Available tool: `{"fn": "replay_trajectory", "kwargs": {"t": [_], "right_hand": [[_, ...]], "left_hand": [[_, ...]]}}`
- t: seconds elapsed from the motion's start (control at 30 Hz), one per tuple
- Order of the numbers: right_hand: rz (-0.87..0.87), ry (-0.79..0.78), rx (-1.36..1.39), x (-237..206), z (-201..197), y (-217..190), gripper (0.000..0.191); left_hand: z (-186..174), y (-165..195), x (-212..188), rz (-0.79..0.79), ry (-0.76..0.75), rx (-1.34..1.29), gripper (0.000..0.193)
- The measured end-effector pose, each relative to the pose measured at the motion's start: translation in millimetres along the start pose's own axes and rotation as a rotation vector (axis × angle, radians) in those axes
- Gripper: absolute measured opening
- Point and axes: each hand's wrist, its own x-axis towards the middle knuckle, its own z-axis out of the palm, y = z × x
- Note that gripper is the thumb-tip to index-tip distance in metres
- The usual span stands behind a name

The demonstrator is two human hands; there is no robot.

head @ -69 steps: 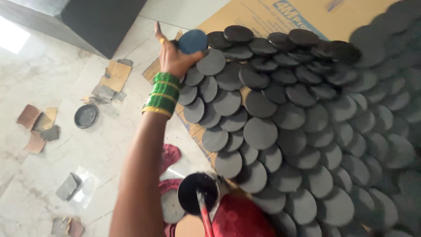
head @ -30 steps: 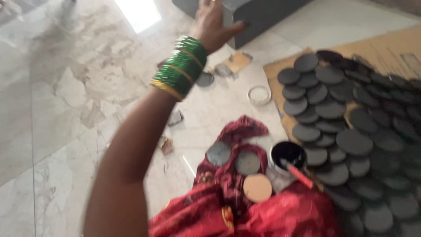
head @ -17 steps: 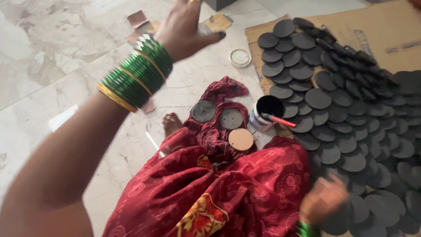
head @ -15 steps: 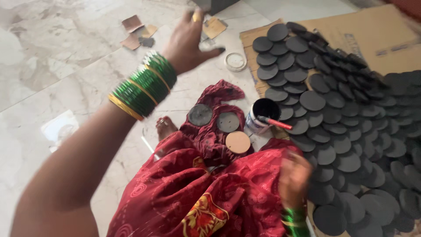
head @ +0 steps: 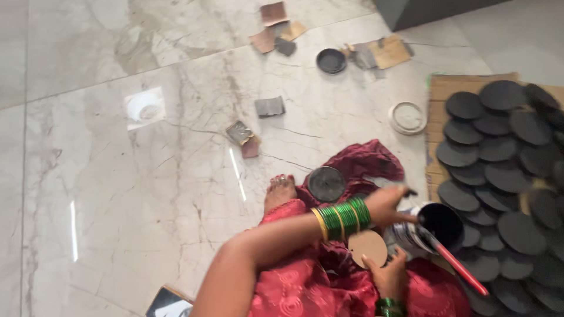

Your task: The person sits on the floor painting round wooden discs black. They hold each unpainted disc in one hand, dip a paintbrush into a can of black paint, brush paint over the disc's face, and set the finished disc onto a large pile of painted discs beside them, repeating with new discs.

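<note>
your left hand [head: 390, 206] grips the paint tin [head: 432, 229], right hand [head: 389, 275] pinches the brown disc [head: 368, 248]; tilt it and black paint may spill on your red cloth [head: 358, 167].

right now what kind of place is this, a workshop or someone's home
Probably a home or small room used for handcraft, worked on the floor. The signs: a polished marble floor, painted black discs laid out on cardboard, and a can of black paint beside an unpainted brown disc.
</note>
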Motion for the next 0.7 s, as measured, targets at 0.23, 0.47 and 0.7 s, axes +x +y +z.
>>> {"fn": "replay_trajectory", "kwargs": {"t": [0.23, 0.47, 0.7], "right_hand": [[0.04, 0.01, 0.905, -4, -9, 6, 0.075], [0.026, 0.147, 1.284, -30, -45, -6, 0.06], [0.115, 0.269, 1.238, -66, -73, -47, 0.052]], "left_hand": [[34, -39, -58, -0.379, -0.248, 0.318, 0.074], [-1, -6, -82, -0.214, -0.365, 0.427, 0.047], [-30, 22, -99, -0.119, -0.231, 0.079, 0.037]]}}
